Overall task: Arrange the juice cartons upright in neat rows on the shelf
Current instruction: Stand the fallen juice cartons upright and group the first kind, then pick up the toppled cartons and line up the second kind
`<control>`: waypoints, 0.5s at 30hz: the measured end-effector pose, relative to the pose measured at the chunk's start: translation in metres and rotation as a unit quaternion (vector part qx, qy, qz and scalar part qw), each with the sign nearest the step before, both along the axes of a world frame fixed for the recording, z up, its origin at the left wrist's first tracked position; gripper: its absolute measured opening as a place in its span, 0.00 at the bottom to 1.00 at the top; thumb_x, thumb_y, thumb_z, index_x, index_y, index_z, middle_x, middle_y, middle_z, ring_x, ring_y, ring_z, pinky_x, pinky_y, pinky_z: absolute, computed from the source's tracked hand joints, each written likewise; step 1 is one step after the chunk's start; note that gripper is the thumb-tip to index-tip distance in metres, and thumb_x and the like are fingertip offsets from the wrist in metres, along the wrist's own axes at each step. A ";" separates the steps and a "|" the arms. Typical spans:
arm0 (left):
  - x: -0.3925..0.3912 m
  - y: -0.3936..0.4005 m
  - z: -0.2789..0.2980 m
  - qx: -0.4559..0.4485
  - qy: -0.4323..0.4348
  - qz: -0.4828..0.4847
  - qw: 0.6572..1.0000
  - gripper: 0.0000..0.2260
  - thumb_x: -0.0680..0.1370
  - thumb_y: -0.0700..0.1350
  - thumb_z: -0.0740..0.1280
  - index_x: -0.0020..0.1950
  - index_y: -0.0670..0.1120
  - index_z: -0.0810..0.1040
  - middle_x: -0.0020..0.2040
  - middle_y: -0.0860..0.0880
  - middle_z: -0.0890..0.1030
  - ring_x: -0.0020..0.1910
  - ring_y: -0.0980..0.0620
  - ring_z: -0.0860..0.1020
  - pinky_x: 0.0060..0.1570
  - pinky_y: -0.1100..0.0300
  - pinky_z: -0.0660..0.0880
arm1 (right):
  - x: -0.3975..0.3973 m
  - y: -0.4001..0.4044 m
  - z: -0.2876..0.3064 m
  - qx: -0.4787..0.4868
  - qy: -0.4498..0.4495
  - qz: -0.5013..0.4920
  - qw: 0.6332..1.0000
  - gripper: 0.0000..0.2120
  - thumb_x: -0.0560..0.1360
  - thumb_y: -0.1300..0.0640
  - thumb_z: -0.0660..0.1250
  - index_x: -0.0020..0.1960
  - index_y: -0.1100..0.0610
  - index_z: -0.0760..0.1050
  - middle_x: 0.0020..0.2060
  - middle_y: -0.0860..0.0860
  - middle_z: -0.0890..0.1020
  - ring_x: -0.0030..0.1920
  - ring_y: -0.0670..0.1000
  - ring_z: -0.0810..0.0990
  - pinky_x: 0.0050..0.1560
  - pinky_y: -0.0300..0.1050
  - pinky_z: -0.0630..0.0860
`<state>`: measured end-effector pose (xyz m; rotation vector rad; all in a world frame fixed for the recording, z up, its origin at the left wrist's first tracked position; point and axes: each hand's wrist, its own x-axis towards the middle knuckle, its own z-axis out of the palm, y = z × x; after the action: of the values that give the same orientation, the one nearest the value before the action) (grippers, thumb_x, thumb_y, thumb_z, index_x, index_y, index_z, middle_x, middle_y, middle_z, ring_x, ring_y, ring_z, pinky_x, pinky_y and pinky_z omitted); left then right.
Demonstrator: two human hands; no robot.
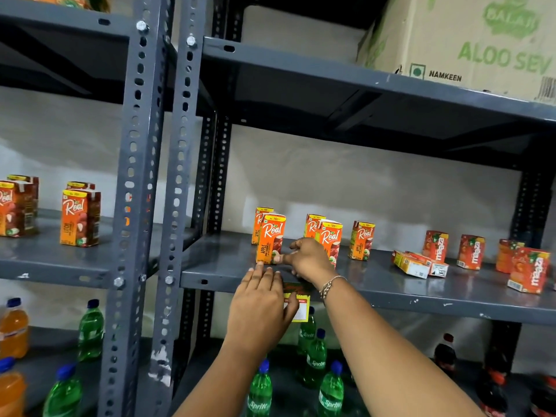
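Orange Real apple juice cartons stand upright on the grey shelf (376,284). My right hand (310,261) pinches the lower right edge of the front carton (270,236) between thumb and forefinger. Just below that carton's base, my left hand (258,305) lies flat and open with its fingertips on the shelf's front edge. A second carton (259,219) stands behind it, a pair of cartons (332,236) to the right, then a single one (362,240). Farther right, red Maaza cartons (471,251) stand upright, and two Maaza cartons lie flat (416,264).
Slotted grey uprights (177,176) divide the bays. Real cartons (79,218) stand in the left bay. A yellow tag (301,308) hangs from the shelf edge, half hidden by my left hand. Sprite bottles (314,359), orange and cola bottles fill the shelf below. A cardboard box (469,40) sits above.
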<state>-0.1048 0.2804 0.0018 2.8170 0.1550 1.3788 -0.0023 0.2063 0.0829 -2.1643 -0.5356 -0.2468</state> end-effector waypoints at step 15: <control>0.075 -0.159 0.007 0.054 -0.022 -0.087 0.995 0.22 0.73 0.57 0.58 0.45 0.44 0.85 0.43 0.48 0.86 0.45 0.49 0.84 0.49 0.54 0.79 | 0.077 -0.251 -0.002 0.137 -0.087 -0.238 0.958 0.09 0.71 0.56 0.70 0.40 0.62 0.82 0.39 0.60 0.85 0.43 0.60 0.83 0.40 0.44 0.72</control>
<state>-0.0301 0.1215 0.0089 2.8014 -0.1656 1.4483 0.0750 -0.0447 0.0811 -1.9782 -0.0568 -0.7346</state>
